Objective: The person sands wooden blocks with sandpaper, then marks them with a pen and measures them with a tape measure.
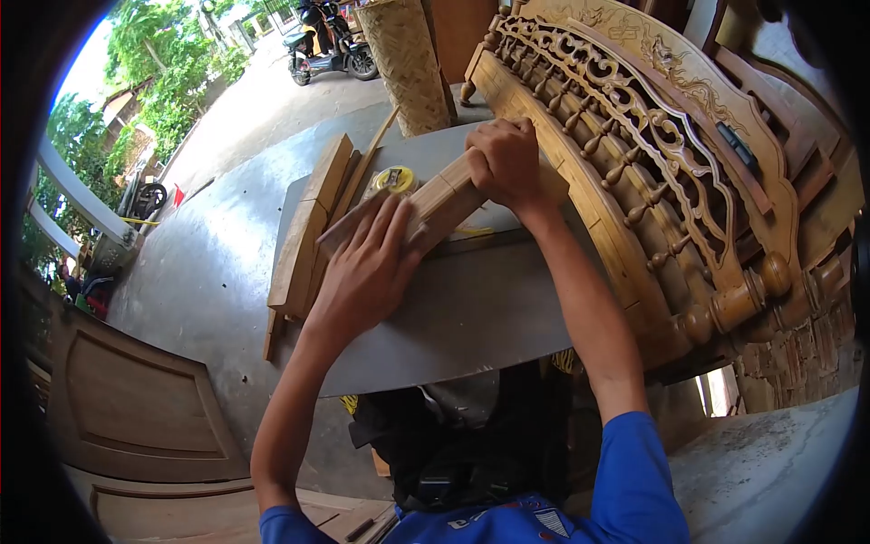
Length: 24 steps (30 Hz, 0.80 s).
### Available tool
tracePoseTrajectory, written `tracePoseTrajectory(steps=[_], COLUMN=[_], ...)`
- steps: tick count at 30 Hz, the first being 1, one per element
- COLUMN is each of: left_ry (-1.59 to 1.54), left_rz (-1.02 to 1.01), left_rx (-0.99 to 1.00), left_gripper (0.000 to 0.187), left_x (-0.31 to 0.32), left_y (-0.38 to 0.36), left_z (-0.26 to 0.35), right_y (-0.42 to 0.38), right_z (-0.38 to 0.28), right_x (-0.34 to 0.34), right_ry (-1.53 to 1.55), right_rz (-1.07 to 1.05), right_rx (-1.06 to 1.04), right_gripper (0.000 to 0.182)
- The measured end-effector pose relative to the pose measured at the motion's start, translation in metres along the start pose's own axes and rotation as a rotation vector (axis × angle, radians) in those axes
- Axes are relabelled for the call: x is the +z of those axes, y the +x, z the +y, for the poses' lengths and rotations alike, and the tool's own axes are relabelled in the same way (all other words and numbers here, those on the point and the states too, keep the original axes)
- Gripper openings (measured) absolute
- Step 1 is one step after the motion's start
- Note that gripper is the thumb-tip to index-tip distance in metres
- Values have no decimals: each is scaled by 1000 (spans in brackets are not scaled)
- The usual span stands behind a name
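Note:
A squared wooden block point(446, 194) lies slantwise over the grey tabletop point(444, 317). My left hand point(367, 258) presses its fingers over the block's near end, where a thin brown flat piece point(349, 225) sticks out beneath them; its kind I cannot make out. Toward the far end, my right hand point(507, 165) is closed around the block, its fingers curled and partly hidden. Just beyond my left fingers sits a round yellow tape measure point(395, 179). Several pale wooden lengths point(304, 240) lie along the table's left side.
A carved wooden headboard with turned spindles point(603, 154) leans close on the right. Brown panelled boards point(140, 394) lie at lower left. Behind the table stands a woven-pattern column point(408, 63), and a parked scooter point(331, 45) is farther back.

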<state>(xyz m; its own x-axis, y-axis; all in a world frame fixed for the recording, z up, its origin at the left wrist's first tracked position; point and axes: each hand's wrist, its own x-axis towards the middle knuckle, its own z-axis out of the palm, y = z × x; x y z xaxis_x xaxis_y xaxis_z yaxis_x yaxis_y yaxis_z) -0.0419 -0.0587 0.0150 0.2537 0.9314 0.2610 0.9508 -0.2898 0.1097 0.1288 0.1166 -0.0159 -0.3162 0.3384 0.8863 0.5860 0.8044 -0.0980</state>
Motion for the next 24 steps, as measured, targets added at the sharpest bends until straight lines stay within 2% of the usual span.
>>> tracePoseTrajectory(steps=[2, 4, 6, 9, 11, 14, 20, 24], left_ry=[-35, -28, 14, -50, -23, 49, -84, -39], left_rz=[20, 14, 1, -144, -161, -124, -72, -74], left_rx=[56, 89, 110, -8, -38, 3, 73, 35], left_gripper=[53, 53, 52, 52, 52, 52, 52, 49], left_x=[9, 10, 10, -12, -17, -15, 7, 1], left_y=[43, 46, 36, -15, -47, -41, 53, 24], left_z=[7, 6, 3, -6, -19, -14, 11, 6], right_y=[1, 0, -1, -1, -1, -3, 0, 0], right_z=[3, 1, 3, 1, 1, -3, -1, -1], right_x=[1, 2, 1, 3, 4, 1, 0, -2], right_ry=[-6, -5, -13, 7, 2, 9, 16, 1], right_rz=[11, 8, -5, 6, 21, 20, -9, -36], right_rx=[-20, -22, -19, 3, 8, 25, 19, 14], right_gripper=[19, 20, 21, 22, 23, 23, 22, 23])
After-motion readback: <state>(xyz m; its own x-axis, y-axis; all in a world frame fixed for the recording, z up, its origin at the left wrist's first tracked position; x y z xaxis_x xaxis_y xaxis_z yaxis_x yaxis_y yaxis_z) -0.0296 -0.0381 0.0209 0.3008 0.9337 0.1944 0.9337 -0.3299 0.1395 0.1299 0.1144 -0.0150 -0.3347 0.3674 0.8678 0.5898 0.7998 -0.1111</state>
